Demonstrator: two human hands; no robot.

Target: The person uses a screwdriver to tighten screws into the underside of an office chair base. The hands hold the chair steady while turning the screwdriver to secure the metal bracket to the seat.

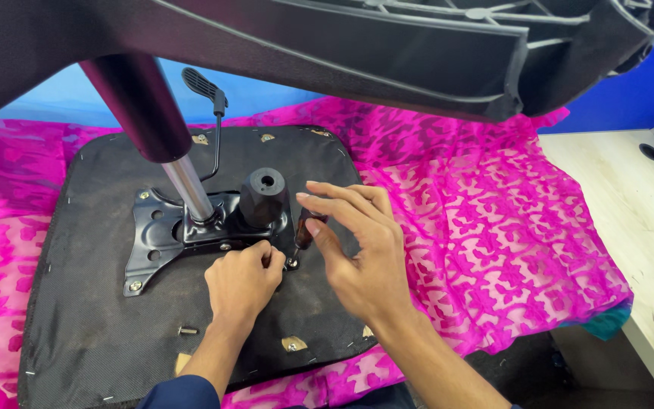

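A: Centre of frame. What lies flat there?

B: An upturned chair seat, its dark fabric-covered underside (pixel 100 318) facing up, resting on a bright pink patterned cloth (pixel 493 227). A black stamped-metal mounting plate (pixel 153 235) sits on the seat, left of centre.

A: And on the plate?

B: A black cylindrical knob with a hole in its top (pixel 265 197), just right of a silver gas-lift rod (pixel 187 189) that rises toward the upper left into a black tube. A thin black lever with a paddle handle (pixel 206 91) stands behind it.

A: Right hand?

B: Right hand (pixel 357 250), centre-right, fingers half curled. Thumb and fingertips pinch the brown handle of a small screwdriver (pixel 304 231). The tool stands nearly upright, tip down at a screw (pixel 292 263) on the lower right corner of the plate.

A: Left hand?

B: Left hand (pixel 242 280), lower centre, closed in a loose fist, knuckles touching the plate edge just beside that screw. Cannot tell whether it grips anything.

A: Anything else?

B: A loose small metal bolt (pixel 188 330) lies on the seat, lower left of the left hand. A pale wooden desk surface (pixel 630 220) fills the right edge. A black plastic chair part (pixel 418 53) overhangs the top of frame.
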